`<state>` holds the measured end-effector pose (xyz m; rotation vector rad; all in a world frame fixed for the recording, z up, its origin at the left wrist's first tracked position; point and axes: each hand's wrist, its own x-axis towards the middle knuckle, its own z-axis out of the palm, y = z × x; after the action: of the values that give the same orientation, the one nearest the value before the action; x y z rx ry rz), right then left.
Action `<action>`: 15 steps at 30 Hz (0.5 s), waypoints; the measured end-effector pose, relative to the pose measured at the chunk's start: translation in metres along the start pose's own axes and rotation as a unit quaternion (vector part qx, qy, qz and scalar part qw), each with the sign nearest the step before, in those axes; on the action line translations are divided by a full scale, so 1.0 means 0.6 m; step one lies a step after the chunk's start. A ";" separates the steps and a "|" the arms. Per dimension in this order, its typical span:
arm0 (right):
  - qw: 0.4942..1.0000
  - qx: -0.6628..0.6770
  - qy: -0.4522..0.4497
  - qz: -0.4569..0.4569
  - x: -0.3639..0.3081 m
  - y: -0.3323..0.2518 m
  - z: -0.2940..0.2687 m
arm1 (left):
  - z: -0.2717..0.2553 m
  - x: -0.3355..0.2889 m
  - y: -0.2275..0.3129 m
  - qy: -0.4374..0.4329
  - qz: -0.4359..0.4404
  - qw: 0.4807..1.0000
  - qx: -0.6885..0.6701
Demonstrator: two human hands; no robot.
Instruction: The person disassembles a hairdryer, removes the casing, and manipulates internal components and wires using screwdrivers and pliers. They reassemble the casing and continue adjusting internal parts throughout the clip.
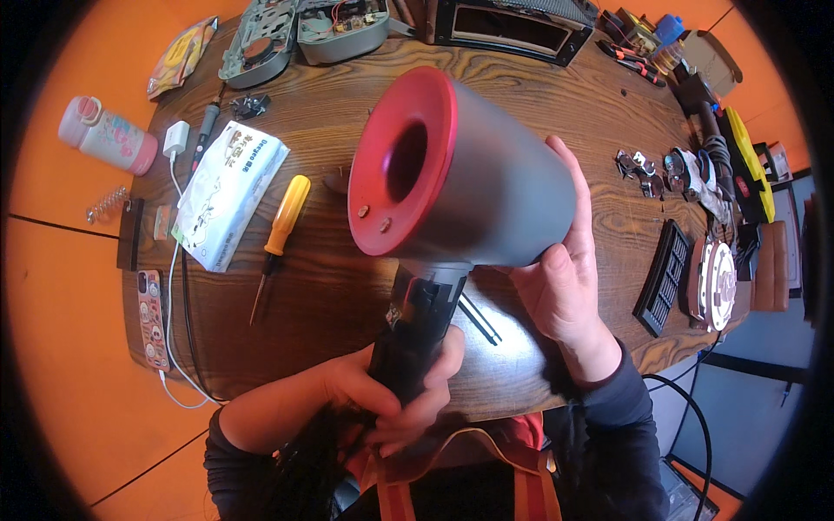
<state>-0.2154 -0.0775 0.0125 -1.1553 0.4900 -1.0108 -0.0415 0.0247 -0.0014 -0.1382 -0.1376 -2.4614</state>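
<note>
A grey hair dryer [521, 182] with a red ring-shaped end is held up over the table, its red end turned to the upper left. Two small copper-coloured dots sit low on the red ring. Its handle [413, 326] is stripped to a dark inner body, with the lower part hidden by fingers. My left hand [369, 391] is closed round this handle. Against the grey barrel's right side rests my right hand [569, 286], thumb near the lower edge and fingers behind. A thin dark two-pronged tool [480, 319] lies on the table behind the handle.
Left of the dryer lie a yellow-handled screwdriver [285, 217], a tissue pack [230, 195], a soldering iron [207, 130], a phone [151, 317] and a bottle [113, 139]. An opened grey case [343, 39] stands at the back. A black grille [662, 278] and loose parts [641, 172] lie right.
</note>
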 end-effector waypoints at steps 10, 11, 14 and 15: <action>0.993 0.033 0.063 -0.098 -0.008 -0.007 0.001 | 0.016 0.010 0.019 0.113 0.093 0.980 0.133; 0.990 0.009 0.078 -0.121 -0.008 -0.008 0.000 | 0.018 0.012 0.022 0.139 0.118 0.970 0.161; 0.957 -0.176 0.091 -0.211 -0.012 -0.015 -0.002 | 0.016 0.018 0.031 0.236 0.091 0.891 0.377; 0.951 -0.206 0.085 -0.215 -0.013 -0.019 -0.002 | 0.017 0.017 0.031 0.232 0.068 0.891 0.384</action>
<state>-0.2246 -0.0720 0.0210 -1.5999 0.6195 -1.4389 -0.0370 0.0053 0.0113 0.7469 -0.8335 -2.0545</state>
